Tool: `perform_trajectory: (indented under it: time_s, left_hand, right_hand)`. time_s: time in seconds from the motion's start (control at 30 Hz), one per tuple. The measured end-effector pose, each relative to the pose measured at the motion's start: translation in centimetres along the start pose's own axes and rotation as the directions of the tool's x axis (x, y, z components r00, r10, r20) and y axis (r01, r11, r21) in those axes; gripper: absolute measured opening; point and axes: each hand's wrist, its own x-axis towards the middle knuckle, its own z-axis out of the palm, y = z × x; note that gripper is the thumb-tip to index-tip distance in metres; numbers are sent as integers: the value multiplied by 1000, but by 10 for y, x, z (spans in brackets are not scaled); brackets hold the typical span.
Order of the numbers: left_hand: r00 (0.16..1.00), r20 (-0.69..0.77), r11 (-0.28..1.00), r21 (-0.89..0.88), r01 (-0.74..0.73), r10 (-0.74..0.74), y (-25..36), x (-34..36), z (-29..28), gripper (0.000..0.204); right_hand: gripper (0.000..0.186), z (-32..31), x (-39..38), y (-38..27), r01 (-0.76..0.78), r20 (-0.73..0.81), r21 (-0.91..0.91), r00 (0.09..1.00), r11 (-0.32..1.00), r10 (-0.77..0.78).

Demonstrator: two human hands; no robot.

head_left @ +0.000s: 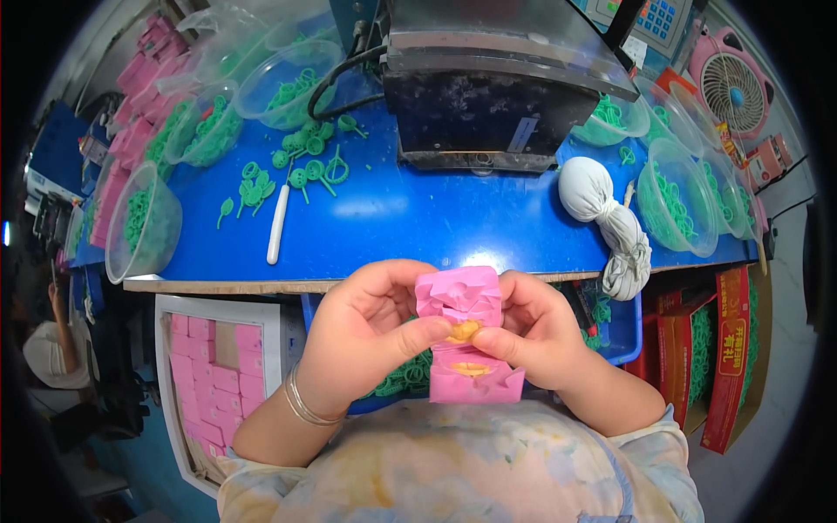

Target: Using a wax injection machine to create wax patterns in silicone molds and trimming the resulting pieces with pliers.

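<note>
Between my two hands, just off the front edge of the blue table, is a pink rubbery mold (476, 390) spread apart into an upper and a lower part. Yellow-orange areas (465, 331) show in its middle and in a hollow of the lower part. My left hand (370, 314) grips the mold's left side, thumb pressed near the yellow middle. From the other side my right hand (542, 327) pinches it, thumb also at the middle. Most fingertips are hidden behind the mold. A blue bin (623, 336) holding green plastic pieces sits below my hands.
On the blue table (375, 231) lie a white-handled pointed tool (278, 225), loose green pieces (255, 188) and a tied white cloth bundle (606, 218). A dark metal machine (497, 113) stands behind. Clear bowls (161, 248) flank it. A white-framed tray (166, 349) holds pink blocks; red boxes (725, 375) stand right.
</note>
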Motion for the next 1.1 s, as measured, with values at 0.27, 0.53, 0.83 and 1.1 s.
perform_trajectory:
  time_s: [0.27,0.53,0.83,1.1]
  left_hand:
    - [992,103,997,29,67,-69,5,1,-8,30]
    - [996,35,996,-47,78,-76,-2,0,-2,29]
    - [971,198,862,459,-214,136,2,3,0,32]
    - [991,136,999,36,-3,-2,-8,4,1,27]
  right_hand:
    - [24,2,-3,4,27,63,-121,998,992,-20]
    - [25,7,-4,0,26,22,-144,999,989,-23]
    - [24,10,-8,-5,80,1,-361,996,929,-85]
    - [27,16,-2,-8,-39,-50,-85,998,996,35]
